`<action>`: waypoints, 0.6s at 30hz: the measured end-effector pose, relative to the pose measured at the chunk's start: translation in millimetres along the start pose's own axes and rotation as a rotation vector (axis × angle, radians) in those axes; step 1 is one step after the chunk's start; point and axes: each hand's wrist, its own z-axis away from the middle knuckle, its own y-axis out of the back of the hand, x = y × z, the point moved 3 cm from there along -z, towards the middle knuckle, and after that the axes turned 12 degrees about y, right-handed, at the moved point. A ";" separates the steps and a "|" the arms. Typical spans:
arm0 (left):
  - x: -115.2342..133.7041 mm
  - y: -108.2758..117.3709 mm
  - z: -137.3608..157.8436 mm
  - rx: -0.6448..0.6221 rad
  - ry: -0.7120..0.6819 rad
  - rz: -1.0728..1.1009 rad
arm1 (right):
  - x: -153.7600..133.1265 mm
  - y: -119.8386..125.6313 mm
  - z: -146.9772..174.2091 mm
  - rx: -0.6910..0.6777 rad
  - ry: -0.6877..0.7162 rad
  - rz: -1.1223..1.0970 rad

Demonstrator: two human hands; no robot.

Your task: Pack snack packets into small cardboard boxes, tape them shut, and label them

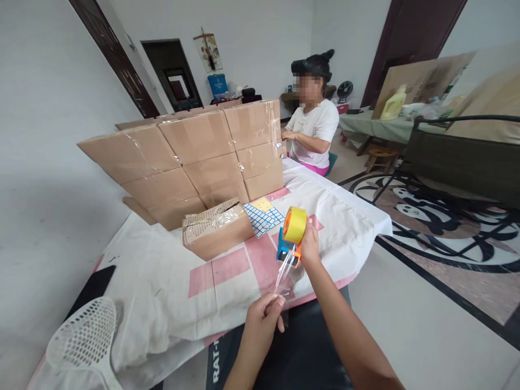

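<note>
Right hand [311, 244] grips a blue-and-orange plastic tape dispenser [281, 246] with yellow roll [298, 225] above the white cloth [150, 287]; left hand [262, 317] pinches its clear strip [285, 270], not yet stuck down. Stacked brown cardboard boxes [211, 141] and a nearer oblong carton [223, 237] appear taped.

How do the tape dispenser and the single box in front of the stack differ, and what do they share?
The tape dispenser is blue and orange with a yellow roll; the single box is brown cardboard. The dispenser is held in the right hand; the box rests on the cloth. The dispenser is smaller than the box. Both bear shiny clear tape.
</note>
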 end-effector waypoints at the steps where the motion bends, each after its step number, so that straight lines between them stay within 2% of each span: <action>1: -5.2 -0.9 2.8 -0.012 0.009 0.008 | -4.2 0.8 4.5 -0.001 -0.005 -0.015; 5: -19.6 -6.8 12.0 -0.058 0.086 0.067 | -18.4 -0.5 19.0 0.008 -0.012 -0.068; 8: -18.7 -6.1 18.0 -0.051 0.116 0.102 | -24.3 -1.6 19.8 0.002 -0.015 -0.115; 11: -9.3 -3.1 24.4 -0.031 0.046 0.012 | -28.1 -1.1 16.8 -0.020 -0.020 -0.164; 14: -3.6 -6.5 27.7 0.015 -0.039 -0.167 | -32.9 -1.8 17.7 -0.024 -0.024 -0.214; 16: -3.5 -9.1 26.4 0.068 -0.089 -0.267 | -36.9 -3.4 24.3 -0.022 -0.033 -0.248; 18: -2.8 -1.0 23.1 0.150 -0.145 -0.327 | -40.8 -3.6 38.0 -0.081 -0.078 -0.282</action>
